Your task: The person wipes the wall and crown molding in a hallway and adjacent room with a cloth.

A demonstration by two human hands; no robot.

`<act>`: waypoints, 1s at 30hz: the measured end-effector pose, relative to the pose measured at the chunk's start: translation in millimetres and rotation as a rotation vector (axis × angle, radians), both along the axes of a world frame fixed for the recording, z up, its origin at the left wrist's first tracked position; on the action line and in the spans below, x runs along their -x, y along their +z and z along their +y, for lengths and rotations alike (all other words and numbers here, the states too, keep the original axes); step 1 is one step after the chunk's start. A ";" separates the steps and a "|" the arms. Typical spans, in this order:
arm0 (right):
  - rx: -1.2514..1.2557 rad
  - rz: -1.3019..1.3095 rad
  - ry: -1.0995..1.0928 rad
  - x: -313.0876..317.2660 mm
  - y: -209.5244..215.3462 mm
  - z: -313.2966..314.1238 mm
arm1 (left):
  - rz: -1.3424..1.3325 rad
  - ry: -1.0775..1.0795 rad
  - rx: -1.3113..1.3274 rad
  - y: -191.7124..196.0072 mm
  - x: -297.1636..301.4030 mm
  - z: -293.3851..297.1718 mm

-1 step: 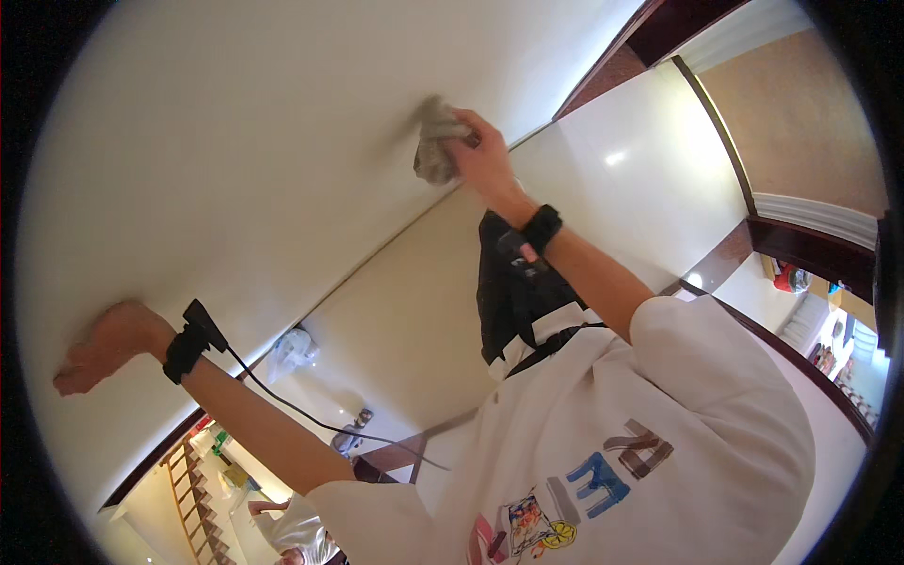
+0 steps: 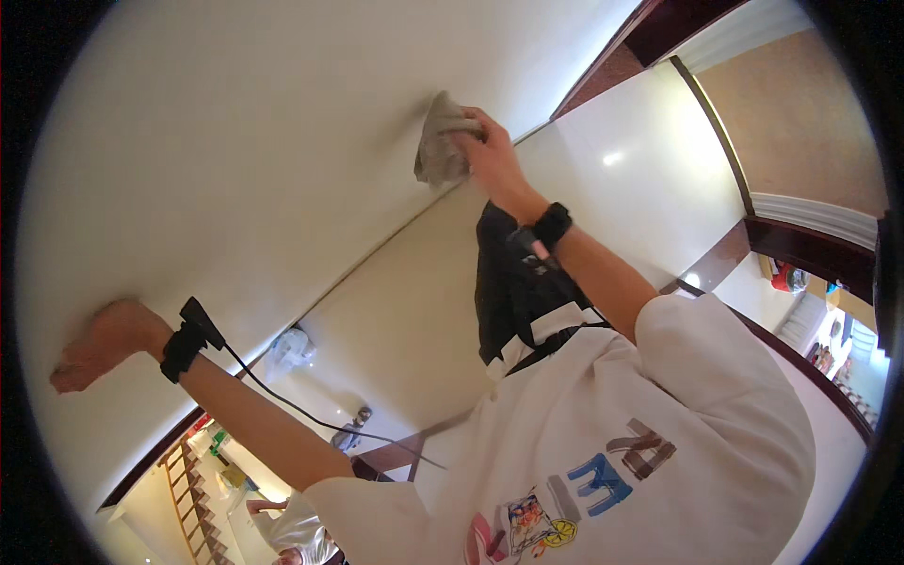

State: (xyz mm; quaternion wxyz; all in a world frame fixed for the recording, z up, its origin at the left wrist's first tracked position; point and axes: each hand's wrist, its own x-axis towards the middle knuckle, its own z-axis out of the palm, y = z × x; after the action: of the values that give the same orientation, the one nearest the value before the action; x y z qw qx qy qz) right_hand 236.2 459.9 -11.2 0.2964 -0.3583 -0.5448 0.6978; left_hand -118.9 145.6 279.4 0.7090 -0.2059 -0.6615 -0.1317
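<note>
Cloth (image 2: 441,141) (grey, crumpled) gripped by right hand (image 2: 487,151); left hand (image 2: 104,341) flat, fingers released.

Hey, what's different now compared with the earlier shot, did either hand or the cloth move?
Nothing visibly changed. The right hand presses the grey cloth on the white surface at the same spot, and the left hand lies flat on that surface as before, black wrist strap and cable in place.
</note>
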 end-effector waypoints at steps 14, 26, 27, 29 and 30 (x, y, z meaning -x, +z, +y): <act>0.178 0.070 0.205 -146.8 58.2 16.3 | -2.096 -1.171 -0.176 -203.9 -310.8 172.5; -0.130 -0.334 0.229 -156.9 111.4 5.1 | -2.143 -1.156 -0.089 -192.9 -352.0 134.2; -0.299 -0.323 0.126 -161.1 116.6 6.0 | -2.132 -1.156 -0.094 -191.0 -352.5 132.5; -0.594 -0.242 -0.035 -168.6 113.4 14.0 | -1.939 -1.139 -0.112 -187.6 -353.1 130.4; -0.594 -0.234 -0.029 -167.7 119.4 15.3 | -1.932 -1.132 -0.116 -186.6 -352.2 128.4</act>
State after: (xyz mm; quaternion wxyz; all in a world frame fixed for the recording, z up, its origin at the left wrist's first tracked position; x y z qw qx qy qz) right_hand 403.8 475.2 108.2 0.3332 -0.3417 -0.7501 0.4578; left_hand 233.3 274.1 92.8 -0.2555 -0.2549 -0.7379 -0.5703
